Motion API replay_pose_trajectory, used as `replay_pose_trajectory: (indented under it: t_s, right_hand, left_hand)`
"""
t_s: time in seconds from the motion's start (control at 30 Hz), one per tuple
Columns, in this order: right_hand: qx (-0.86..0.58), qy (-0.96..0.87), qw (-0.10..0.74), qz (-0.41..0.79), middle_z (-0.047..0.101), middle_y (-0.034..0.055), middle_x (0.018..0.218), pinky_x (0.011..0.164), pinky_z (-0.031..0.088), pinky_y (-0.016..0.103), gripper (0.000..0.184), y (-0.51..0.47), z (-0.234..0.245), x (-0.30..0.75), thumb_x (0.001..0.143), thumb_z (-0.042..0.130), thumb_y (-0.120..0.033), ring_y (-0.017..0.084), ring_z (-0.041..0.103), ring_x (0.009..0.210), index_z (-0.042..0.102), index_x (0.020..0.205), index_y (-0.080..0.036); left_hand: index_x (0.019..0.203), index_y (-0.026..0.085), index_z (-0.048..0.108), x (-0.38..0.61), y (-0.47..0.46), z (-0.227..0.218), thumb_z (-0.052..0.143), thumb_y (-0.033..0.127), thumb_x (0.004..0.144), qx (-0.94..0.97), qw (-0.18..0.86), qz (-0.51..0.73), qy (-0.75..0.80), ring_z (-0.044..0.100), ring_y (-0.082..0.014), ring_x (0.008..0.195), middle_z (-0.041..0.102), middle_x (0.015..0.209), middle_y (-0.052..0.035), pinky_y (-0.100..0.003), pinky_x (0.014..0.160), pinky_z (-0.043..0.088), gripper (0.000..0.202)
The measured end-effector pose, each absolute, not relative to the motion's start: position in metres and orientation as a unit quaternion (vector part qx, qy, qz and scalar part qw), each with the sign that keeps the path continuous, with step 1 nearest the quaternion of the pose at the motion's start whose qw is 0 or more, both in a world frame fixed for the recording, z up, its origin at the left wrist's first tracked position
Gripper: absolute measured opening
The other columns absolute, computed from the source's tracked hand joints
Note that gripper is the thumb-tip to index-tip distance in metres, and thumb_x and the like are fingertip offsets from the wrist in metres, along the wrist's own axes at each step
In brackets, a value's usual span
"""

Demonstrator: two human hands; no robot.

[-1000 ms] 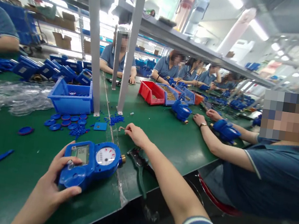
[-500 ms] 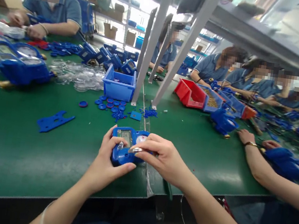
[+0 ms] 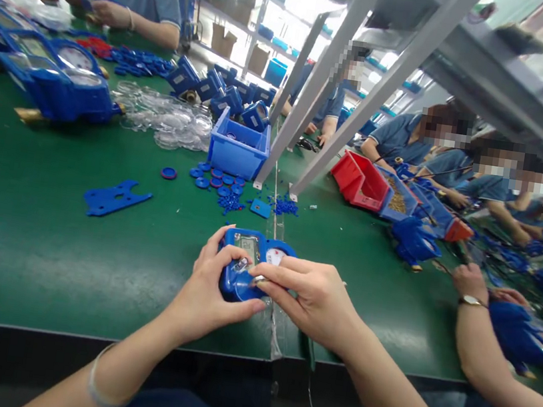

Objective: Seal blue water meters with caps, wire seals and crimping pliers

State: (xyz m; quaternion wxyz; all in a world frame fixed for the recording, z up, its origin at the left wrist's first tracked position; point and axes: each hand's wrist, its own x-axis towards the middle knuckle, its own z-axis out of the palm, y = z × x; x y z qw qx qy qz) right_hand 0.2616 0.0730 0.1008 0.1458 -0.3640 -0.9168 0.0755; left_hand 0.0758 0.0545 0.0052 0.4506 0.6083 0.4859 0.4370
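Note:
A blue meter (image 3: 234,284) with a grey display and a round white dial is held near the table's front edge. My left hand (image 3: 210,282) is closed around its left side, thumb along the near edge. The left index finger lies by a small shiny part (image 3: 241,264) below the display. My right hand (image 3: 313,297) is closed in a pinch on a small shiny metal piece (image 3: 259,280), at the meter's lower face. The fingers hide most of that piece, so its kind cannot be made out. The right hand also covers part of the dial side.
A flat blue plate (image 3: 118,199) lies to the left. Blue caps (image 3: 202,182) and tiny blue pieces sit before a blue bin (image 3: 239,148). Clear discs (image 3: 171,123) and blue meters (image 3: 61,83) lie further left. Metal posts (image 3: 364,115) rise ahead. A co-worker's arm (image 3: 473,333) is at the right.
The view has shifted and tilted, so the scene sits differently in it. The metal piece in my right hand now sits closer to the meter's face. My left hand keeps its hold.

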Motion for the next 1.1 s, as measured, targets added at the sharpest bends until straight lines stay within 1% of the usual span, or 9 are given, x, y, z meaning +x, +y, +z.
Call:
replay_pose_trajectory:
  t_s: [0.1,0.2,0.37,0.5,0.67,0.77,0.87,0.97,1.1]
  right_hand:
    - [-0.340,-0.929,0.138,0.046,0.065,-0.0016,0.080,0.060,0.035,0.015,0.025,0.076,0.104,0.261,0.098,0.052,-0.034,0.001,0.055,0.066,0.071,0.112,-0.027]
    - [-0.347,-0.926,0.135,0.070,0.065,-0.0010,0.079,0.061,0.036,0.015,0.027,0.079,0.104,0.261,0.098,0.052,-0.034,0.002,0.056,0.067,0.071,0.114,-0.026]
    - [-0.347,-0.920,0.144,0.110,0.068,-0.0011,0.091,0.070,0.042,0.014,0.025,0.080,0.100,0.262,0.098,0.052,-0.031,0.002,0.061,0.077,0.070,0.114,-0.025]
    - [-0.332,-0.935,0.121,0.030,0.064,-0.0014,0.079,0.062,0.037,0.016,0.024,0.081,0.103,0.260,0.097,0.054,-0.032,0.002,0.056,0.068,0.070,0.114,-0.026]
    - [-0.307,-0.940,0.128,-0.071,0.061,-0.0017,0.073,0.060,0.036,0.020,0.020,0.076,0.103,0.257,0.095,0.057,-0.031,0.004,0.054,0.065,0.069,0.110,-0.024]
    - [-0.349,-0.925,0.136,-0.065,0.065,-0.0007,0.079,0.059,0.038,0.020,0.021,0.066,0.100,0.254,0.097,0.054,-0.029,0.004,0.060,0.069,0.067,0.112,-0.023]
    - [-0.375,-0.915,0.138,-0.050,0.066,-0.0003,0.082,0.058,0.038,0.020,0.023,0.057,0.096,0.253,0.098,0.051,-0.028,0.004,0.060,0.066,0.065,0.115,-0.022]
    - [-0.360,-0.923,0.133,-0.030,0.066,-0.0017,0.082,0.058,0.037,0.020,0.024,0.059,0.093,0.256,0.097,0.052,-0.029,0.004,0.060,0.066,0.065,0.116,-0.023]
    - [-0.327,-0.936,0.128,-0.025,0.065,-0.0050,0.079,0.057,0.034,0.020,0.024,0.068,0.090,0.263,0.096,0.055,-0.030,0.003,0.055,0.063,0.065,0.117,-0.026]
  left_hand:
    - [0.103,0.025,0.060,0.074,0.055,0.006,0.083,0.043,0.063,0.609,0.454,0.439,0.480,0.022,-0.0330,0.150,0.022,0.158,-0.0077,-0.057,0.123,0.023,0.049]
    - [0.104,0.027,0.061,0.072,0.057,0.007,0.082,0.042,0.064,0.613,0.459,0.434,0.475,0.021,-0.0315,0.151,0.022,0.158,-0.0051,-0.056,0.123,0.022,0.048]
    - [0.103,0.028,0.062,0.069,0.060,0.009,0.082,0.041,0.063,0.616,0.471,0.421,0.471,0.023,-0.0312,0.150,0.024,0.158,-0.0036,-0.056,0.122,0.024,0.047]
    - [0.103,0.026,0.063,0.070,0.062,0.009,0.084,0.039,0.061,0.614,0.467,0.429,0.470,0.027,-0.0331,0.148,0.026,0.157,-0.0067,-0.058,0.121,0.026,0.048]
    - [0.101,0.025,0.064,0.073,0.062,0.009,0.082,0.042,0.063,0.610,0.459,0.436,0.477,0.022,-0.0323,0.150,0.028,0.157,-0.0080,-0.058,0.122,0.025,0.046]
    - [0.101,0.025,0.064,0.076,0.061,0.009,0.080,0.041,0.065,0.608,0.452,0.437,0.484,0.023,-0.0309,0.150,0.029,0.156,-0.0082,-0.056,0.122,0.025,0.042]
    - [0.098,0.025,0.065,0.078,0.059,0.010,0.079,0.037,0.064,0.603,0.443,0.446,0.491,0.027,-0.0318,0.149,0.029,0.156,-0.0081,-0.056,0.121,0.026,0.039]
    - [0.094,0.024,0.066,0.080,0.058,0.011,0.079,0.035,0.060,0.597,0.438,0.448,0.501,0.030,-0.0328,0.147,0.028,0.156,-0.0075,-0.055,0.121,0.028,0.038]
    - [0.093,0.026,0.066,0.081,0.054,0.011,0.074,0.039,0.065,0.613,0.415,0.450,0.500,0.031,-0.0310,0.146,0.029,0.154,-0.0047,-0.055,0.121,0.028,0.032]
